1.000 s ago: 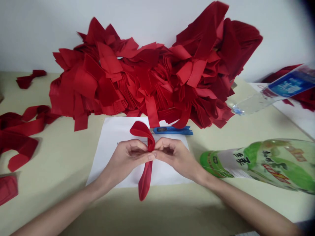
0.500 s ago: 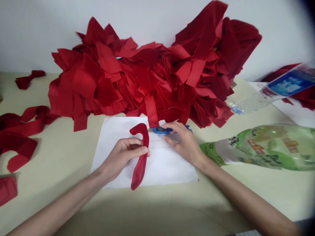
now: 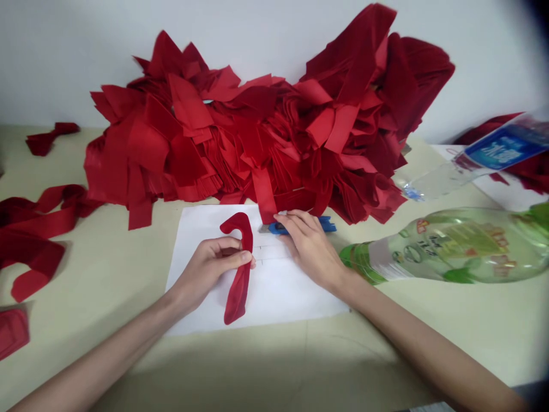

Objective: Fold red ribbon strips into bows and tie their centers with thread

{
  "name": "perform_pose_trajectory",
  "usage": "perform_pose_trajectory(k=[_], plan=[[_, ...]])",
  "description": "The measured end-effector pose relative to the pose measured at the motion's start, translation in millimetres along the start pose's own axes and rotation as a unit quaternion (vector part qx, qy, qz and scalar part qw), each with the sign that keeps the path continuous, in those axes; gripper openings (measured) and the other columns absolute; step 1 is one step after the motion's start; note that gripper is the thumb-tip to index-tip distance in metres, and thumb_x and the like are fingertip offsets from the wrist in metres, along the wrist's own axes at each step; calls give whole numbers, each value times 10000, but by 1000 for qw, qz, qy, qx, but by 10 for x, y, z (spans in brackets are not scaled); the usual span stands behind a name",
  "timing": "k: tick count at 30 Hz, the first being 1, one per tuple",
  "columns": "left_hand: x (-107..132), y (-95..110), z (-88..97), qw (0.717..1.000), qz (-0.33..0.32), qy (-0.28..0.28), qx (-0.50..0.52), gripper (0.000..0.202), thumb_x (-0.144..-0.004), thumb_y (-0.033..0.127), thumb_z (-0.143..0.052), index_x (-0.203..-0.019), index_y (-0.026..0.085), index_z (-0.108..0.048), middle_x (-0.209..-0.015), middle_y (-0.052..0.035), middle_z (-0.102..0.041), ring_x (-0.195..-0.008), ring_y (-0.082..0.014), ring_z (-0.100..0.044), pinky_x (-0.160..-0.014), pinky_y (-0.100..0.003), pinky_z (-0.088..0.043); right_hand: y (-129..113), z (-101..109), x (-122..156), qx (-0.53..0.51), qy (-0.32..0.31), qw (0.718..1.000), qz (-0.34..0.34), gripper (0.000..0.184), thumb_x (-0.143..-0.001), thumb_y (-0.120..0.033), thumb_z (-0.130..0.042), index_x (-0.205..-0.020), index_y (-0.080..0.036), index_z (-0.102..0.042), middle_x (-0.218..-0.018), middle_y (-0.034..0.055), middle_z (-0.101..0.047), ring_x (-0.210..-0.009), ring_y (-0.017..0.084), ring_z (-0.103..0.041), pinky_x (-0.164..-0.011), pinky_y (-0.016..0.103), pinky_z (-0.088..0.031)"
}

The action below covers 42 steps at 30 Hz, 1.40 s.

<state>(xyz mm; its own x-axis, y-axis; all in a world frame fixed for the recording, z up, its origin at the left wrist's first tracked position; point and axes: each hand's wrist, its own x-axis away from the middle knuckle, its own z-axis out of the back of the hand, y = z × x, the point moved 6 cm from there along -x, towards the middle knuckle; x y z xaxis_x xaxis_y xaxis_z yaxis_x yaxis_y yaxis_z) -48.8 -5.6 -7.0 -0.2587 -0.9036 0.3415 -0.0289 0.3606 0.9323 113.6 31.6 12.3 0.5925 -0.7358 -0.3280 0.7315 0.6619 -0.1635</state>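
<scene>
Between the thumb and fingers of my left hand (image 3: 219,264), a red ribbon strip (image 3: 242,274) is pinched at its middle, its upper end curling over to the left. The strip is held over a white sheet of paper (image 3: 295,297) with thin ruled lines. My right hand (image 3: 309,243) is at the top of the sheet, its fingers closed over a blue utility knife (image 3: 326,224). The knife's blade end points left, and part of its body is hidden under the fingers.
A large heap of red fabric strips (image 3: 240,131) lies behind the paper against the wall. To the right lie a green-labelled bottle (image 3: 454,246) and a clear bottle with a blue label (image 3: 497,150). More red ribbon (image 3: 38,246) curls on the left.
My left hand with the ribbon has shifted slightly left. My right fingers have settled lower over the utility knife. The paper has slid a little right, and the green-labelled bottle has rolled.
</scene>
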Motion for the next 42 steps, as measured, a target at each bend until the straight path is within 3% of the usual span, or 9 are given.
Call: perform_pose_trajectory(k=[3, 7, 10, 14, 19, 24, 28, 33, 42], plan=[[-7, -25, 17, 1000, 2, 4, 15, 156, -788, 283, -649, -689, 162, -659, -725, -15, -666, -716, -125, -561, -725, -257, -387, -19, 68, 3, -8, 51, 998, 20, 284, -894, -95, -405, -1150, -102, -528, -1115, 147, -591, -1112, 267, -468, -927, 441, -406], [-14, -48, 63, 999, 4, 12, 36, 157, -794, 289, -644, -704, 163, -661, -746, -17, -658, -716, -123, -558, -715, -259, -387, 16, 282, 33, -140, 143, 980, 2, 256, -920, -107, -332, -1117, -133, -493, -1013, 122, -578, -917, 184, -553, -773, 337, -470], [-23, -62, 101, 999, 12, 17, 49, 166, -789, 307, -651, -713, 160, -659, -750, -17, -651, -690, -116, -542, -690, -255, -384, -12, 323, 13, -242, 90, 966, 6, 237, -940, -152, -320, -1103, -172, -490, -886, 58, -572, -735, 129, -557, -648, 274, -454], [-38, -47, 139, 997, 13, 24, 70, 158, -788, 298, -653, -712, 159, -646, -728, -14, -640, -729, -128, -560, -727, -259, -394, -147, 285, -14, -305, -28, 951, 38, 215, -951, -225, -359, -1040, -184, -551, -870, 28, -613, -654, 96, -558, -624, 240, -438], [-48, -11, 148, 1000, -3, 25, 18, 159, -784, 296, -650, -705, 158, -652, -697, -4, -629, -662, -115, -530, -676, -256, -383, -276, 178, -11, -232, -140, 961, 47, 268, -958, -270, -358, -1096, -194, -574, -961, 40, -652, -816, 137, -612, -693, 265, -456], [-49, 19, 157, 999, -14, 30, -29, 165, -788, 302, -636, -695, 166, -649, -721, -10, -648, -694, -131, -551, -689, -265, -390, -242, 90, 12, -160, -180, 971, 5, 328, -954, -321, -353, -1231, -199, -479, -1158, 90, -586, -834, 167, -615, -645, 287, -468], [-52, 64, 149, 996, -25, 28, -83, 189, -788, 322, -627, -680, 169, -654, -706, -14, -649, -706, -148, -576, -688, -274, -406, -233, 11, 46, -140, -227, 964, 15, 324, -970, -313, -305, -1146, -225, -562, -925, 38, -684, -781, 174, -633, -658, 279, -420], [-32, 119, 133, 992, -33, 52, -112, 174, -769, 312, -634, -678, 165, -645, -706, -14, -645, -711, -155, -586, -680, -277, -422, -232, -10, 35, -92, -228, 969, 2, 343, -974, -333, -274, -984, -208, -594, -746, 15, -662, -628, 152, -595, -563, 262, -321], [-4, 95, 100, 991, -39, 73, -109, 154, -737, 309, -652, -694, 162, -647, -713, -13, -641, -687, -148, -565, -639, -267, -423, -214, 44, -4, -90, -166, 982, -26, 341, -970, -320, -287, -936, -178, -595, -690, 16, -635, -538, 121, -533, -542, 250, -306]])
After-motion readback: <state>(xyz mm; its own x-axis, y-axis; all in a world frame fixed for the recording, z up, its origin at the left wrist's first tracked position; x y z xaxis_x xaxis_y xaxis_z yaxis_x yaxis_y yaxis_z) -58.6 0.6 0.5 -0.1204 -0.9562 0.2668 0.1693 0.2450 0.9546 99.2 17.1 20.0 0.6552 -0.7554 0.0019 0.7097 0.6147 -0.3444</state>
